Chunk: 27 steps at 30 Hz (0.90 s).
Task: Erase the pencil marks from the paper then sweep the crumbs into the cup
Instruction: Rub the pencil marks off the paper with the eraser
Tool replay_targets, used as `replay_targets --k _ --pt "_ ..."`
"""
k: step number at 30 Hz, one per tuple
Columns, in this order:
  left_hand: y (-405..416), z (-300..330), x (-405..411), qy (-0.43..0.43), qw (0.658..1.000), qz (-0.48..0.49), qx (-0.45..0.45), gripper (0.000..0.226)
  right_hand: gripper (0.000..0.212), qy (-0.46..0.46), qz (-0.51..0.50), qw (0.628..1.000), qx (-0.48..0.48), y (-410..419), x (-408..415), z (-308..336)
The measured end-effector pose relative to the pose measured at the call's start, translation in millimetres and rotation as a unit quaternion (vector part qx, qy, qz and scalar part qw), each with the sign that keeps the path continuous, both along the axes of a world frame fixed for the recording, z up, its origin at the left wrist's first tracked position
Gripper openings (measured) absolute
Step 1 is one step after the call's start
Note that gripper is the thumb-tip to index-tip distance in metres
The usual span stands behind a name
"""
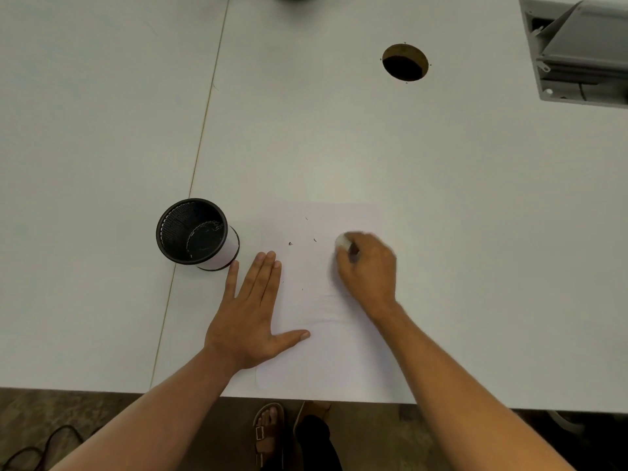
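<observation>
Only one view here, the head cam looking down at a white table (339, 137).

Containers first: there's a black mesh cup (197, 232) standing upright on the table, just left of the paper's far left corner. Looking into it, I can see the mesh wall and a pale lining or sleeve around the lower outside, with a curved light edge showing inside. Can't tell if any crumbs are in there, it's too dark.

The paper (323, 334) is a white sheet lying flat near the front edge of the table, long side running away from the person. A few small dark crumbs (290, 243) are scattered on its far half, a couple more specks nearer the middle. Any pencil marks are too faint to make out.

Right hand (368, 266) has its fingers curled around a small whitish eraser (342, 241), which pokes out at the fingertips and sits on the paper's far right part. The hand is a bit motion-blurred. The crumbs lie to the left of the eraser, between it and the cup.

Left hand (251, 314) is flat, fingers straight and together, thumb spread, pressing down on the left edge of the paper. Its fingertips end just short of the cup's base.

Further back there's a round cable hole (405, 62) in the table and a grey flip-up box (581, 52) at the far right.
</observation>
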State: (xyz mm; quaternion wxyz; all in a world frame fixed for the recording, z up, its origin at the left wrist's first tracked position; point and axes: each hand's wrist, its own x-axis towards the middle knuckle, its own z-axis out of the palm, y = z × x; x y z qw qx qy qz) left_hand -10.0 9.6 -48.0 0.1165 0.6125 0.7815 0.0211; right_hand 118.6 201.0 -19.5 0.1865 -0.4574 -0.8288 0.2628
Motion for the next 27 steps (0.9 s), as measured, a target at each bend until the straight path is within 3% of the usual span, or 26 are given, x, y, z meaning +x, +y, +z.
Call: replay_targets --k 5,11,14,19,21,27 --pt "-0.1 -1.7 -0.3 -0.007 1.000 0.002 -0.004 0.115 0.021 -0.008 0.116 0.993 -0.030 -60.4 22.6 -4.2" --pt "0.3 0.0 -0.8 0.003 1.000 0.001 -0.008 0.115 0.011 0.017 -0.013 1.000 -0.020 13.9 -0.3 -5.4" --pt "-0.1 -0.4 0.0 0.002 1.000 0.001 -0.007 0.115 0.010 0.033 -0.041 0.998 -0.024 7.0 -4.6 -3.5" --pt "-0.3 -1.9 0.0 -0.004 1.000 -0.002 0.002 0.114 0.019 0.030 0.098 0.994 -0.040 -67.8 14.9 -5.3" --pt "0.0 -1.3 -0.2 -0.004 1.000 0.000 -0.002 0.114 0.020 0.029 0.117 0.992 -0.040 -62.3 16.3 -5.1" --pt "-0.6 -1.4 -0.7 0.002 1.000 0.001 -0.003 0.115 0.011 0.031 -0.013 0.999 -0.024 16.1 -11.9 -4.0"
